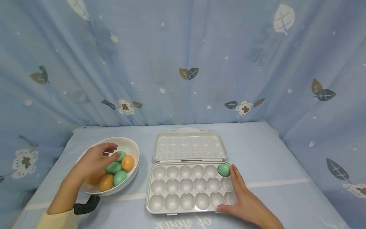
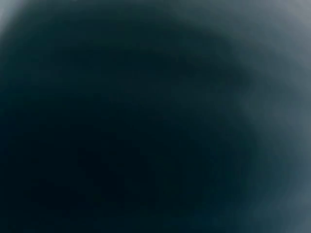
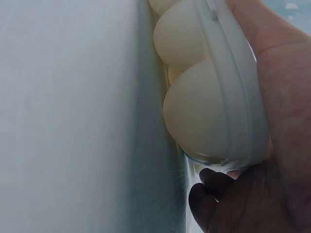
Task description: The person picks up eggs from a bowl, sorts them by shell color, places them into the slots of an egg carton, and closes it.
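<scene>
My left hand [image 1: 98,158] hovers over a white bowl [image 1: 136,156] with its fingers loosely bent, nothing visible in them. In the bowl lie several green eggs [image 1: 120,177] and orange eggs [image 1: 127,163], some hidden behind the hand. The left wrist view is dark and blurred. With its thumb at the front edge and fingers along the right side, my right hand [image 1: 243,198] holds the right end of a white egg tray [image 1: 168,212]. One green egg [image 1: 224,170] sits in the tray's back right hollow. From low down, the right wrist view shows rounded cups [image 3: 194,111] under the tray beside the palm.
The tray's hinged lid [image 1: 188,146] lies folded back behind it. A light blue cloth [image 1: 274,159] with a pale stripe covers the table. Blue curtains [image 1: 160,63] with leaf and flower prints hang behind and at both sides. A black band [image 1: 87,205] circles the left wrist.
</scene>
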`<state>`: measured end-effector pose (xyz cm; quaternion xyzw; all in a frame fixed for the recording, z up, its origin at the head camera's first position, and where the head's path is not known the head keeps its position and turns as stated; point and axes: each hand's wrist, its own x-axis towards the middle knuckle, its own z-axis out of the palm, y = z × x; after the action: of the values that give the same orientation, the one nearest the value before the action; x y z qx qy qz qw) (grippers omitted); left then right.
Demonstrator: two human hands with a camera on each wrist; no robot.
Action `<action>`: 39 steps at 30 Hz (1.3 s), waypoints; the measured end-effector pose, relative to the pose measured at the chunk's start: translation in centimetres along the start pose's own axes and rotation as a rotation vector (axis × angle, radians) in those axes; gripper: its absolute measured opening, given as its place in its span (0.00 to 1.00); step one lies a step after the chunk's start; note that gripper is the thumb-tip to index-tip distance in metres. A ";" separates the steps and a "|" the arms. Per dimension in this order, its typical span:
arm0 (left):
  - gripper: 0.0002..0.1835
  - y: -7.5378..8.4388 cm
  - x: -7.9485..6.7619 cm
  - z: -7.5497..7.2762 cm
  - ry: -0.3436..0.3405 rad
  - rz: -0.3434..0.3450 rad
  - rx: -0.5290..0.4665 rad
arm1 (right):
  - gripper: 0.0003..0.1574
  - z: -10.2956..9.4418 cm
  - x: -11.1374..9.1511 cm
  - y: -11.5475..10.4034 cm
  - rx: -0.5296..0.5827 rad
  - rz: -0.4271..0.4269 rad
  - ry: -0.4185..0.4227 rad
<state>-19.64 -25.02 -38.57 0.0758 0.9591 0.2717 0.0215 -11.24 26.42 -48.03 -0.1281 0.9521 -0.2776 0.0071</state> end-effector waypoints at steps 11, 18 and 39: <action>0.28 -0.9 0.5 1.0 -0.027 0.074 0.038 | 0.87 0.0 0.0 0.0 -0.013 -0.027 0.019; 0.27 -0.4 1.0 1.8 -0.063 0.093 -0.012 | 0.86 -0.2 0.0 -0.1 -0.011 -0.032 0.016; 0.22 0.7 1.7 3.6 -0.058 0.173 -0.060 | 0.86 -0.1 0.0 0.2 0.039 0.023 -0.062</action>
<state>-20.92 -22.31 -41.28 0.1657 0.9395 0.2986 0.0280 -11.28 26.65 -48.04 -0.1258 0.9472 -0.2920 0.0424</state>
